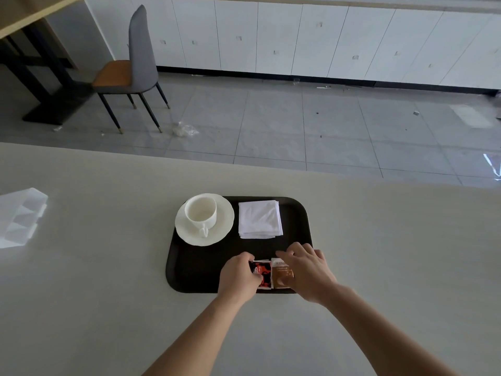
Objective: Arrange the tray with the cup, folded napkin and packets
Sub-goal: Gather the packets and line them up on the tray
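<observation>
A dark rectangular tray [195,270] lies on the pale table. A white cup [200,210] stands on a white saucer [222,226] in the tray's far left corner, handle toward me. A folded white napkin [259,219] lies in the far right part. Two packets lie side by side at the tray's near right: a red-and-black packet [262,270] and a brown packet [282,275]. My left hand [240,276] pinches the red-and-black packet's left edge. My right hand [309,270] rests its fingers on the brown packet.
A white plastic holder [20,217] lies at the table's left edge. Beyond the table's far edge are a grey tiled floor, a grey chair [132,69] with an orange seat, another table [29,28] and white cabinets [298,36].
</observation>
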Demonstrator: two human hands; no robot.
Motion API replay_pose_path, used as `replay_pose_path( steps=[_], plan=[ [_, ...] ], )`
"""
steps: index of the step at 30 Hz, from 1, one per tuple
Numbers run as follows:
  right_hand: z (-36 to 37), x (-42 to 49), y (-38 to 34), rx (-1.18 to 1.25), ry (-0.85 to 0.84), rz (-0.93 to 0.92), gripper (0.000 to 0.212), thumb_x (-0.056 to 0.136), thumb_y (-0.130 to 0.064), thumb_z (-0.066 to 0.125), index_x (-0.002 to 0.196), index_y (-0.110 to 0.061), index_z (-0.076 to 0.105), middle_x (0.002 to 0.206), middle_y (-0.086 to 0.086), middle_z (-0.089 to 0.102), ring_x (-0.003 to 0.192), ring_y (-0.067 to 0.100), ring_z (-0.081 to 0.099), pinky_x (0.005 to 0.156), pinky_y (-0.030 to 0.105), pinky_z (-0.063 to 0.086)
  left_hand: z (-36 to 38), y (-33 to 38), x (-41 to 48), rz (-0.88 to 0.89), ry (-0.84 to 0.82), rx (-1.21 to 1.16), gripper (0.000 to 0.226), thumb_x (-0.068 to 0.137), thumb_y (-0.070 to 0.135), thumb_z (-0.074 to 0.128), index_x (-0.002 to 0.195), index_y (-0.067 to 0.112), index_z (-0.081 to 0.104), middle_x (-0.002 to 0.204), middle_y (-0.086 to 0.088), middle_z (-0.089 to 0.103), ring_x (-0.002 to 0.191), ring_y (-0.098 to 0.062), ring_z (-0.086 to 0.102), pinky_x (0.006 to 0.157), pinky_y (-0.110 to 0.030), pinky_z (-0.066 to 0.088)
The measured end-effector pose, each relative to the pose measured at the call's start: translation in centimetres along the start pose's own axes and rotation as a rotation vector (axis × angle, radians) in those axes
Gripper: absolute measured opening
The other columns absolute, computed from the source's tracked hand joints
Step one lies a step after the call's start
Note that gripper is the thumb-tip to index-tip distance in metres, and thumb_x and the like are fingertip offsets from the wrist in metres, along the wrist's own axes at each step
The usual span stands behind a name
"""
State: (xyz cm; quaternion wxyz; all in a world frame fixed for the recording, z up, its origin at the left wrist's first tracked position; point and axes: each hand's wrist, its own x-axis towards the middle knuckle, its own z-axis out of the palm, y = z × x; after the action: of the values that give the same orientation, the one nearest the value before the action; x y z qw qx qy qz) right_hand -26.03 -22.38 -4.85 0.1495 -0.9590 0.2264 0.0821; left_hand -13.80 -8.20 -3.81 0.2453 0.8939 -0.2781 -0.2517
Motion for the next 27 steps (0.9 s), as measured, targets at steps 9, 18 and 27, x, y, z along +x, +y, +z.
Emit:
replay_pose_path(
  steps=[9, 18, 27],
  plan=[
    [0.3, -0.5, -0.1, -0.025, 0.002, -0.025, 0.069, 0.081, -0.060, 0.066, 0.142, -0.037, 0.041, 0.136, -0.007, 0.041, 0.123, 0.020, 0.038, 0.106, 0.039, 0.032, 0.6, 0.0, -0.5, 0.016, 0.060, -0.002, 0.043, 0.086, 0.027, 0.067, 0.128, 0.021, 0.060, 0.111, 0.000, 0.065, 0.098, -0.013, 0.062, 0.081, -0.022, 0.049],
    [0.5, -0.7, -0.4, 0.009, 0.027, 0.012, 0.077, 0.083, -0.053, 0.068, 0.148, -0.034, 0.032, 0.141, -0.006, 0.041, 0.127, 0.020, 0.039, 0.107, 0.037, 0.034, 0.8, 0.2, -0.8, -0.008, 0.074, -0.013, 0.048, 0.087, 0.031, 0.068, 0.132, 0.020, 0.055, 0.117, -0.001, 0.064, 0.103, -0.013, 0.063, 0.082, -0.023, 0.051],
    [-0.1, -2.5, -0.6, 0.086, 0.142, 0.166, 0.061, 0.092, -0.041, 0.057, 0.147, -0.025, 0.037, 0.135, -0.005, 0.050, 0.126, 0.022, 0.040, 0.108, 0.035, 0.034, 0.6, -0.1, -1.8, -0.031, 0.110, -0.057, 0.044, 0.084, 0.028, 0.067, 0.126, 0.022, 0.059, 0.094, 0.006, 0.058, 0.080, -0.007, 0.055, 0.070, -0.020, 0.046]
  ],
)
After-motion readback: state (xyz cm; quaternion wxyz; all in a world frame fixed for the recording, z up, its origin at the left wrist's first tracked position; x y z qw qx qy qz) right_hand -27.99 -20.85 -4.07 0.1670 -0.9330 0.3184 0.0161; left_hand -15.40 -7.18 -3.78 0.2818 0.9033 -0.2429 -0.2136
